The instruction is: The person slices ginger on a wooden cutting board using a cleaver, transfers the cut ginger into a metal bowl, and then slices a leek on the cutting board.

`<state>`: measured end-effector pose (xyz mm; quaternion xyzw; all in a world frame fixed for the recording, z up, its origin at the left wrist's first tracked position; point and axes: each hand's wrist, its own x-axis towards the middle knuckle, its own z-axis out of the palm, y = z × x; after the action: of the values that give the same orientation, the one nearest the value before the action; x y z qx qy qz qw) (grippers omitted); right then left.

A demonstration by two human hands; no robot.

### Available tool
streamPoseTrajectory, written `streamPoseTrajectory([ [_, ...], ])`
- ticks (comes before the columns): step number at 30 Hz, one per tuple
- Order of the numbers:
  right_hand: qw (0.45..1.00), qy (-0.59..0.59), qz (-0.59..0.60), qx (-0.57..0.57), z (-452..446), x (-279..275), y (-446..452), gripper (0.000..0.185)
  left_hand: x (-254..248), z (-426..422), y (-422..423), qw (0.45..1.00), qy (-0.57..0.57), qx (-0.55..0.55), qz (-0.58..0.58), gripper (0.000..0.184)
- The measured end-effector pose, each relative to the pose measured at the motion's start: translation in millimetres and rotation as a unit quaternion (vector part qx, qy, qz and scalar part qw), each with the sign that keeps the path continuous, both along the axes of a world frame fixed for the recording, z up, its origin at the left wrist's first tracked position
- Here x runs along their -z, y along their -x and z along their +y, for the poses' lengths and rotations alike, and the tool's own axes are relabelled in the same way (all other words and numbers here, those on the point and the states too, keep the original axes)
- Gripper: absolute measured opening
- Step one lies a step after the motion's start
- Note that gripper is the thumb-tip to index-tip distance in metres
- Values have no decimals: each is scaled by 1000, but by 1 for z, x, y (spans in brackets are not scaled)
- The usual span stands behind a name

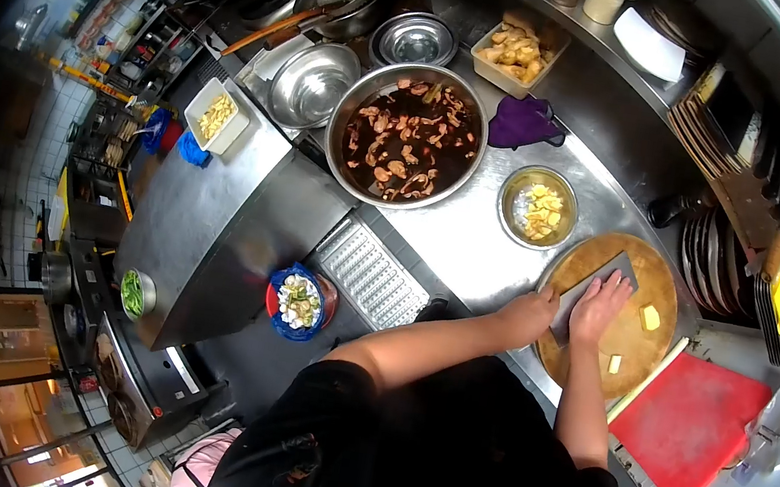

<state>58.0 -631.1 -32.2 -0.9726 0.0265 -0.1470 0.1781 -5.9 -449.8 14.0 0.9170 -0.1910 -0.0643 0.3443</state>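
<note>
My left hand is closed around the handle end of a cleaver, held over a round wooden chopping board. My right hand lies flat on the broad side of the blade, fingers stretched out. Whatever is under the blade is hidden. To the right of my right hand, a pale yellow chunk rests on the board, with a smaller yellow piece nearer me. Just beyond the board stands a metal bowl holding cut yellow pieces that look like ginger.
A large steel basin holds meat pieces in dark liquid. Behind are a purple cloth and a tub of ginger-like roots. A red cutting board lies right. A blue-lined bin stands lower left. Plates and boards are racked right.
</note>
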Motion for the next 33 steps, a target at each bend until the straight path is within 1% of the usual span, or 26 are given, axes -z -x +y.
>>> streamPoseTrajectory([
  [1,1000,11,3,1,2,1,1,54,3,6,-1,1000,-13,22,-15,28],
  [3,999,35,9,2,2,1,2,54,-2,28,-17,996,-18,65,-61,18],
  [4,999,35,8,0,1,1,2,54,-11,43,-31,993,-19,87,-84,15],
  [5,999,34,7,-1,1,1,3,54,-41,70,-49,988,-35,55,-141,12],
  [7,1000,26,14,1,3,-2,4,54,-38,133,-96,980,75,-101,-157,7],
  [9,999,29,21,8,4,-1,4,55,-62,217,-159,952,27,-256,-167,4],
  [10,999,31,26,11,4,0,4,55,-78,258,-186,911,52,-296,-282,6],
  [11,999,39,30,12,4,0,4,56,-86,296,-211,905,39,-363,-220,12],
  [12,998,41,35,12,4,-1,4,56,-63,345,-243,880,30,-407,-241,22],
  [13,998,44,41,13,4,-2,3,56,-44,387,-267,853,-18,-456,-253,30],
  [14,998,46,47,15,5,-3,3,55,-24,430,-293,844,-77,-478,-232,33],
  [15,997,46,55,19,6,-5,3,55,-26,451,-312,840,-104,-512,-144,35],
  [16,997,45,59,22,7,-7,2,56,-14,476,-331,845,-117,-515,-88,39],
  [18,996,45,69,26,8,-10,3,56,-13,493,-360,831,-201,-519,21,46],
  [19,996,50,67,21,8,-10,3,55,-11,497,-371,828,-208,-518,49,44],
  [20,996,53,66,17,8,-8,3,55,-9,499,-380,825,-215,-517,76,42],
  [21,996,57,65,16,7,-6,3,55,-1,504,-391,821,-228,-515,91,34],
  [22,996,63,65,18,4,-7,4,55,12,511,-401,807,-262,-520,102,31],
  [23,996,42,69,29,10,-13,3,54,43,536,-414,801,-278,-523,86,31],
  [24,994,42,88,44,9,-13,5,54,35,530,-412,807,-296,-502,93,33],
  [25,995,19,87,48,13,-20,5,55,23,525,-410,816,-267,-496,131,35],
  [26,995,20,82,48,19,-25,2,55,47,550,-423,806,-281,-507,123,39],
  [28,994,53,86,46,14,-24,1,56,27,542,-424,794,-284,-526,112,47],
  [31,993,54,94,44,17,-26,1,56,-8,525,-418,807,-275,-523,-10,57],
  [32,994,53,88,43,16,-24,0,56,1,535,-422,810,-270,-511,-92,57],
  [33,994,51,83,39,15,-24,0,56,-15,528,-420,819,-261,-496,-126,55],
])
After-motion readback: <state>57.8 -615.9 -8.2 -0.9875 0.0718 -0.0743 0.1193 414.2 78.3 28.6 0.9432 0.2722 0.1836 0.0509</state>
